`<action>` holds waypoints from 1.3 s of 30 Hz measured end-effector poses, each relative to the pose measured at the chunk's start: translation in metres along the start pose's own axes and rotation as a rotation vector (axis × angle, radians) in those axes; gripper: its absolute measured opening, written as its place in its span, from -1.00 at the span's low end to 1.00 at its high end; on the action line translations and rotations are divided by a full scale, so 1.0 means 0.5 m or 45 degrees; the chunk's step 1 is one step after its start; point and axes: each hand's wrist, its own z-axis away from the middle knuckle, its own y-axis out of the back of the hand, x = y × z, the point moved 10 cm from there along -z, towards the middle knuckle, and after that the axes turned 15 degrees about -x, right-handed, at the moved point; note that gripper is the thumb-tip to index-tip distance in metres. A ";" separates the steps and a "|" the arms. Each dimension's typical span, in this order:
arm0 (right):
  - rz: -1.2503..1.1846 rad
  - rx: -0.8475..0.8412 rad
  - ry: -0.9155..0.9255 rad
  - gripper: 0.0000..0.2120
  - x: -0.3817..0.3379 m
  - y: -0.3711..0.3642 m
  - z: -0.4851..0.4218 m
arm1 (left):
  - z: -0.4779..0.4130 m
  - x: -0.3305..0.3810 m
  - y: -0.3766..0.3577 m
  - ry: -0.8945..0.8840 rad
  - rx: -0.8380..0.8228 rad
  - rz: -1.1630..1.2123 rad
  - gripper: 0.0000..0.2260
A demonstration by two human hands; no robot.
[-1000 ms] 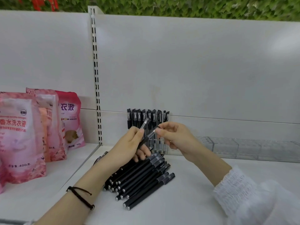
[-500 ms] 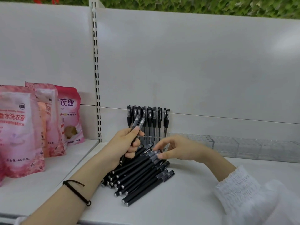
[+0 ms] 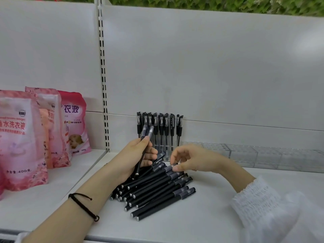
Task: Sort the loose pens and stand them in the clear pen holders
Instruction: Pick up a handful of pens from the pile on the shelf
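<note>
two held pens (image 3: 148, 133), three pouches (image 3: 21, 137)

White shelf back panel (image 3: 210, 67), slotted upright (image 3: 103, 85) — green foliage (image 3: 210, 4) above.

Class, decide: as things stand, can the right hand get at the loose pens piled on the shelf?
Likely yes: the right hand is at the loose pens, its fingertips pinching the top one; nothing lies between.
</note>
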 end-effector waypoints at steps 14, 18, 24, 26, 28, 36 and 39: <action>-0.229 0.416 0.184 -0.75 -0.035 0.075 0.014 | 0.013 -0.001 -0.040 0.075 -0.225 -0.165 -0.78; 0.123 0.064 -0.085 -0.82 0.016 0.038 0.018 | 0.012 0.010 -0.022 0.027 -0.125 -0.119 -0.76; 0.109 -0.101 -0.167 -0.85 0.048 0.003 0.003 | 0.016 0.008 -0.029 0.039 -0.142 -0.126 -0.77; 0.043 -0.100 -0.138 -0.88 0.052 0.001 0.001 | 0.015 0.009 -0.028 0.036 -0.141 -0.121 -0.78; -0.004 -0.106 -0.106 -0.90 0.054 -0.001 -0.001 | 0.017 0.009 -0.027 0.031 -0.137 -0.112 -0.78; -0.339 0.090 0.094 -0.94 0.032 0.042 0.012 | 0.011 0.009 -0.027 -0.002 -0.148 -0.069 -0.83; -0.362 0.169 0.146 -0.93 0.020 0.050 0.018 | 0.012 0.007 -0.034 0.009 -0.143 -0.092 -0.83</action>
